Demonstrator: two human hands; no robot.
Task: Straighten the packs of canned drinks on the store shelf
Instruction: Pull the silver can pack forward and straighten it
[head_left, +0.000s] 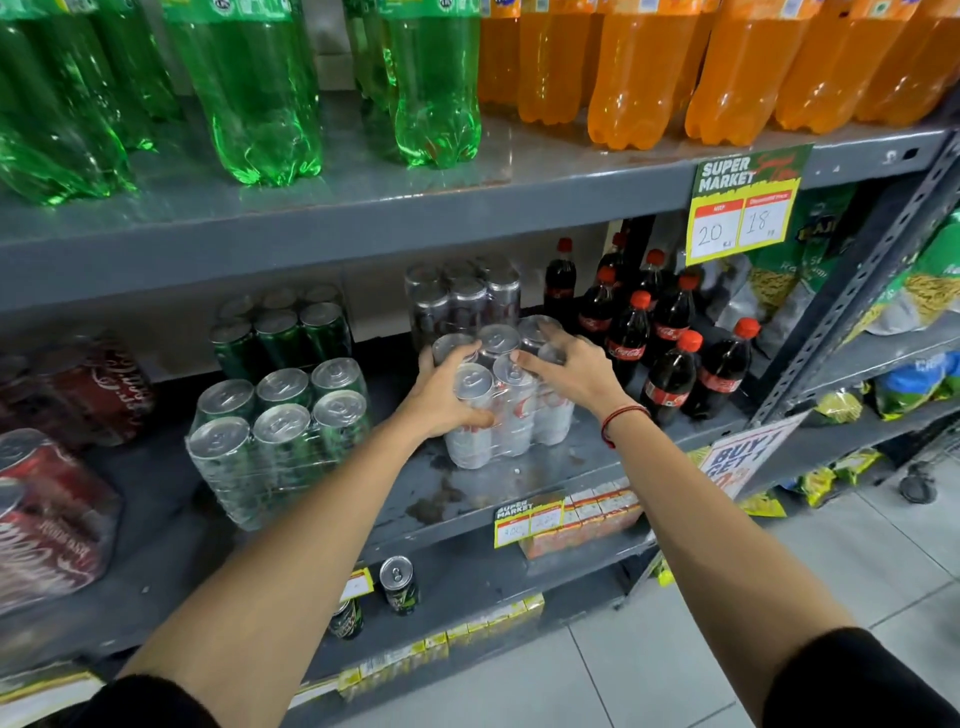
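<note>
A shrink-wrapped pack of silver cans stands on the grey middle shelf, turned at an angle to the shelf edge. My left hand grips its left side, thumb on the front cans. My right hand lies over its top right cans with fingers spread. To the left stands a clear-wrapped pack of green cans. Behind it sits a darker green pack. A dark can pack stands behind the silver one. Red cola packs fill the far left.
Small cola bottles crowd the shelf right of the silver pack. Large green bottles and orange bottles stand on the shelf above. A price tag hangs from that shelf. Loose cans sit on the lower shelf. Snack bags are at right.
</note>
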